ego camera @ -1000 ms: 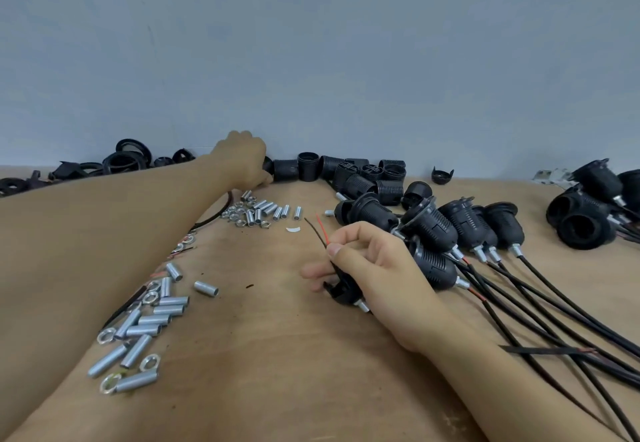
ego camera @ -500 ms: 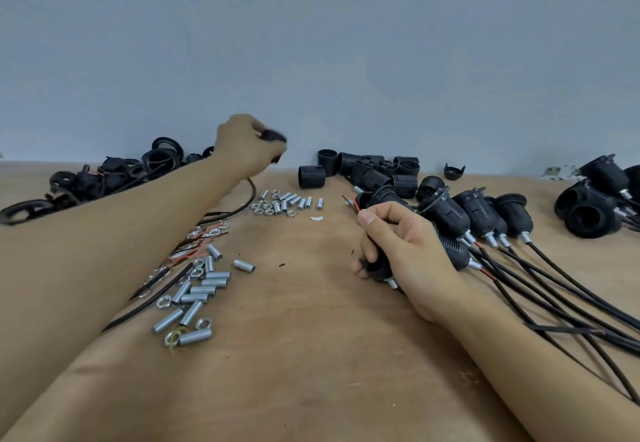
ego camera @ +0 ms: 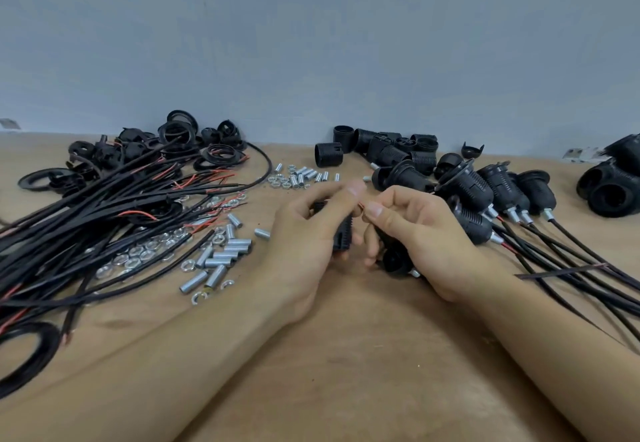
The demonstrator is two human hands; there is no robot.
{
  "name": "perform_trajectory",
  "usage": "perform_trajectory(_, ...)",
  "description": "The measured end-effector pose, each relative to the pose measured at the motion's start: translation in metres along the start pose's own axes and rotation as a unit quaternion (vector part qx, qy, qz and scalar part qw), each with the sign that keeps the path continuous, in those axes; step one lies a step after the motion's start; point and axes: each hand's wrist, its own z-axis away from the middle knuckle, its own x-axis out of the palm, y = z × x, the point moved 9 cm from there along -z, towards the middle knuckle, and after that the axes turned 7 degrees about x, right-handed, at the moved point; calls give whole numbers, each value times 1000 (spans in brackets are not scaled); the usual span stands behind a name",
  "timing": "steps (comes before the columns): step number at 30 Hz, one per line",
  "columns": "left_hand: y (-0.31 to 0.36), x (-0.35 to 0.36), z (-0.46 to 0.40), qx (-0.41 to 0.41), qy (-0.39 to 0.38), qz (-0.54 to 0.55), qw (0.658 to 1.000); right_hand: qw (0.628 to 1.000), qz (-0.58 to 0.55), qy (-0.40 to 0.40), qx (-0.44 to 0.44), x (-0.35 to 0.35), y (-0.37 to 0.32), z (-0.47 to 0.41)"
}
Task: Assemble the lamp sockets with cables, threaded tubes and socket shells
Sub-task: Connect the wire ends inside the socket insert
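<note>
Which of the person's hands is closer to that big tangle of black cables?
Left. The left hand sits just right of the cable tangle, gripping a black ribbed shell. The right hand is farther right, beside the finished sockets.

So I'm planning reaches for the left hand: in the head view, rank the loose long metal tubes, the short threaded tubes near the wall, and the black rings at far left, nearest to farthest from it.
1. long metal tubes, just left of the left hand.
2. short threaded tubes, beyond it toward the wall.
3. black rings, far left, behind the cables.
</note>
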Motion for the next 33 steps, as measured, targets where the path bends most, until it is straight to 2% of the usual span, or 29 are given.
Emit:
perform_trajectory(6,-7,-12,1,-36,46,43,997,1000,-9,24,-13,-1,0,-1)
perform_trajectory(11,-6,-6,3,-24,5,25,999,997,-27,51,-43,-5,-5,0)
perform_trajectory(13,-7,-6,4,-19,-2,13,1000,998,-31,38,-41,-2,-6,0)
perform_trajectory(17,-1,-5,2,34,6,-24,999,999,-28,-6,-43,9,-8,2)
perform_trajectory(22,1,-13,2,61,37,-41,997,997,-71,17,-34,5,-7,3)
perform_trajectory(29,30,-19,4,187,53,-180,964,998,-4,21,-53,-2,-21,7)
perform_trajectory(33,39,-19,6,224,34,-227,947,996,38,43,-70,-9,-31,13)
